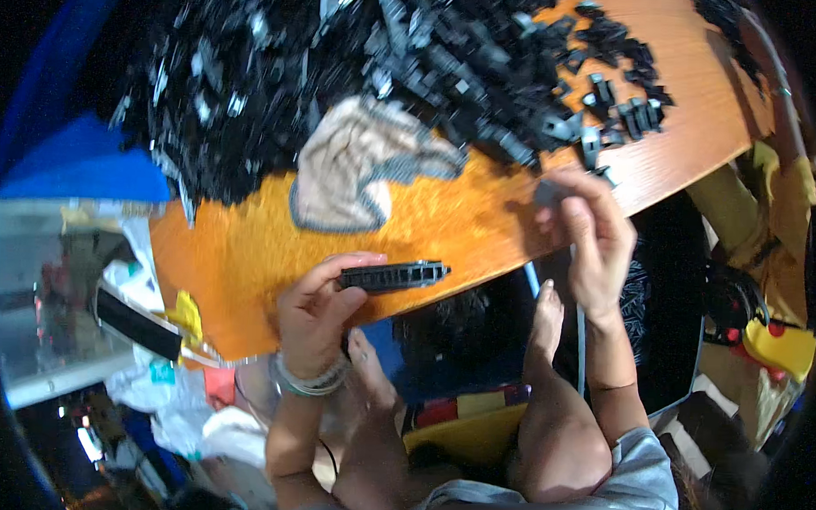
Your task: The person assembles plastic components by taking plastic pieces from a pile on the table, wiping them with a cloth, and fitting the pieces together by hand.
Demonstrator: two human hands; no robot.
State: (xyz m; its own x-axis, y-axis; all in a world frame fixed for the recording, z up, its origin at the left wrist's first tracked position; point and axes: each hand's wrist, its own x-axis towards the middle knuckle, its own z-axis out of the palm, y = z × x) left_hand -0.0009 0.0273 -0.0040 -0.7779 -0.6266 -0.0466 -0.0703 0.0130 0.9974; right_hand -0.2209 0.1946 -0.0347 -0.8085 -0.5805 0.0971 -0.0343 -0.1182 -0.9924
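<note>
My left hand (314, 319) grips one end of a long black plastic part (396, 276) with a row of slots along its side, held level above the table's near edge. Further right, my right hand (595, 239) is raised over the table edge, fingers curled together. A small dark grey piece (547, 193) shows at its fingertips, too blurred to name. Between the hands and a large heap of black plastic parts (279, 89) lies a crumpled beige cloth (344, 167) with a grey border. Several small black clips (637, 117) lie loose beyond my right hand.
The orange wooden table (236, 276) slopes across the view. Below its edge on the right stands a dark container (636, 299) of thin black parts. A yellow box (465, 432) sits between my legs. White plastic bags (165, 399) lie at left; a yellow object (778, 349) is at far right.
</note>
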